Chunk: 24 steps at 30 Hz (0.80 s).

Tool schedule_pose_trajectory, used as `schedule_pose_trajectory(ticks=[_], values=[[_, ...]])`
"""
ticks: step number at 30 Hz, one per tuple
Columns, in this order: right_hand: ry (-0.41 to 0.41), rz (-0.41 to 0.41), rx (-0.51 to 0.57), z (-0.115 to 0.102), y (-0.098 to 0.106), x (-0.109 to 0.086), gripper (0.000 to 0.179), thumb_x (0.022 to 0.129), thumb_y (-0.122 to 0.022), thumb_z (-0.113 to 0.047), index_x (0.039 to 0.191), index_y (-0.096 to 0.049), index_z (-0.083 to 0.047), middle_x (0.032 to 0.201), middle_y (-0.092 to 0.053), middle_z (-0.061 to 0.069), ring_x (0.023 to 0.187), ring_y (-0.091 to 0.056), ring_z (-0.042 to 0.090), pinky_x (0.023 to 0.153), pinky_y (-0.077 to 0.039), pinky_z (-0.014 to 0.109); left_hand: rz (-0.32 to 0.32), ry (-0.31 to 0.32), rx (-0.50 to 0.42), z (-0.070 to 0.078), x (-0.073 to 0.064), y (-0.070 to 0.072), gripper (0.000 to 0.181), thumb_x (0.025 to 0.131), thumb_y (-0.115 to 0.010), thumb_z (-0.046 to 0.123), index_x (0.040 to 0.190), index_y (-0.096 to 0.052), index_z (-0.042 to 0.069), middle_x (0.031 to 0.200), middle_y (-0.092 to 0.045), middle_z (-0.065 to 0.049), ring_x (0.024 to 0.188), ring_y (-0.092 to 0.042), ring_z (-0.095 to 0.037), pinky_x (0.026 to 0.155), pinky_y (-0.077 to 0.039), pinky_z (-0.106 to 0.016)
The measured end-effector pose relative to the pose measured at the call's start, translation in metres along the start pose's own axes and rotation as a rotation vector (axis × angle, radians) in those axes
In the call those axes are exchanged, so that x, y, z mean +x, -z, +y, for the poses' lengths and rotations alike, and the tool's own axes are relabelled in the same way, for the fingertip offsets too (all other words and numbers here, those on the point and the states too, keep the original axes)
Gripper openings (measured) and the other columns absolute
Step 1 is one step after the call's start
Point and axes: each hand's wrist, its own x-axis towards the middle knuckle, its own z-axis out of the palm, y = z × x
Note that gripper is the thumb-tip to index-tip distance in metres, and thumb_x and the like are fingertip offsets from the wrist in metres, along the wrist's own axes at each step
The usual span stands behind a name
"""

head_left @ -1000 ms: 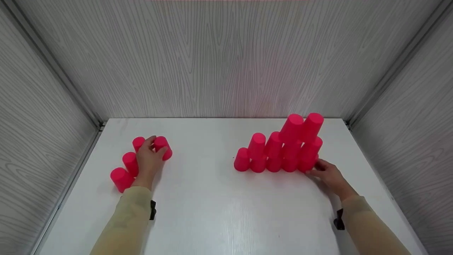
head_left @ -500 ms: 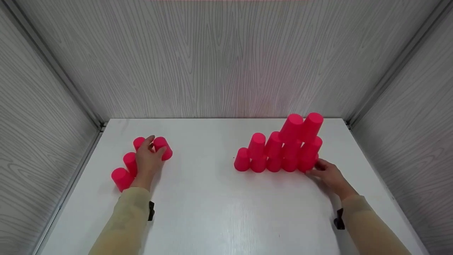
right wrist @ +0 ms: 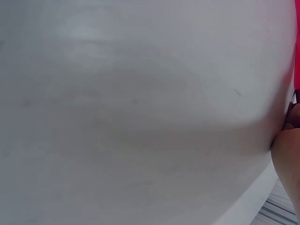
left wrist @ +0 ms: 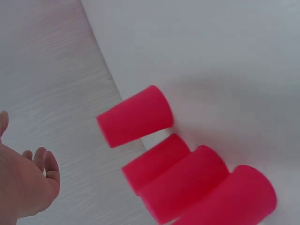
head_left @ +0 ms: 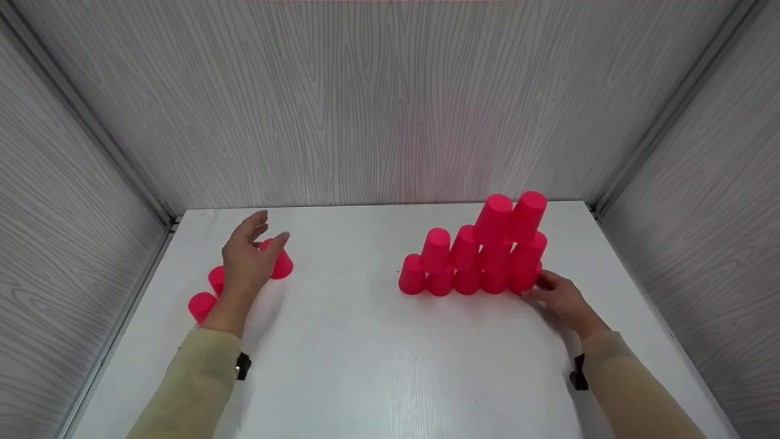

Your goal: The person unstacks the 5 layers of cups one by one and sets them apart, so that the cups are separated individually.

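Overall, white tabletop (head_left: 365, 360), grey walls (head_left: 341, 116), cups (head_left: 436, 249) inverted, axes upright, left hand (head_left: 248, 262) mid-left, spread, holding nothing, right hand (head_left: 565, 301) mid-right, gripping base cup (head_left: 520, 282).

In the head view, the left hand (head_left: 245, 262) partly covers a loose cup (head_left: 282, 265), while some fingertips of the right hand (head_left: 562, 300) are hidden behind the stack's end cup (head_left: 523, 274). The left wrist view's bottom edge crops the nearest cup (left wrist: 234, 197).
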Motion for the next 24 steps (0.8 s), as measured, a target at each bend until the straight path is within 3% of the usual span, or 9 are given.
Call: schedule_pose_trajectory(ticks=[6,13,19,24], values=[[-0.007,0.006,0.004,0.0,-0.004,0.002,0.083,0.096,-0.08,-0.039,0.164,-0.039,-0.013,0.162,-0.044,0.015,0.149,-0.037,0.041,0.118,-0.041,0.056,-0.094,-0.179,-0.032,0.047,-0.001,-0.019,0.058,0.098,-0.079,0.025,0.15,-0.058,0.009,0.146,-0.063,-0.008,0.134,-0.06,-0.023,0.107,-0.051,-0.042],[-0.002,0.009,0.008,-0.002,-0.008,0.005,0.08,0.096,-0.081,-0.038,0.162,-0.042,-0.013,0.16,-0.046,0.016,0.148,-0.039,0.041,0.118,-0.041,0.057,-0.212,-0.329,-0.135,0.1,-0.004,-0.063,0.051,0.096,-0.081,0.025,0.143,-0.065,0.01,0.138,-0.068,-0.002,0.126,-0.064,-0.017,0.1,-0.054,-0.037],[-0.01,0.013,0.008,-0.001,-0.012,0.004,0.08,0.096,-0.08,-0.036,0.162,-0.042,-0.011,0.161,-0.046,0.017,0.15,-0.037,0.041,0.121,-0.037,0.058,-0.31,-0.393,-0.141,0.137,-0.01,-0.11,0.053,0.096,-0.081,0.026,0.144,-0.065,0.01,0.139,-0.068,-0.002,0.126,-0.064,-0.021,0.099,-0.054,-0.033],[0.008,0.008,0.017,0.002,-0.015,0.006,0.077,0.098,-0.079,-0.033,0.162,-0.043,-0.01,0.162,-0.045,0.017,0.151,-0.036,0.041,0.122,-0.035,0.057,-0.389,-0.384,-0.14,0.16,-0.017,-0.146,0.056,0.096,-0.081,0.028,0.147,-0.063,0.013,0.141,-0.066,-0.001,0.127,-0.063,-0.018,0.099,-0.053,-0.029]])
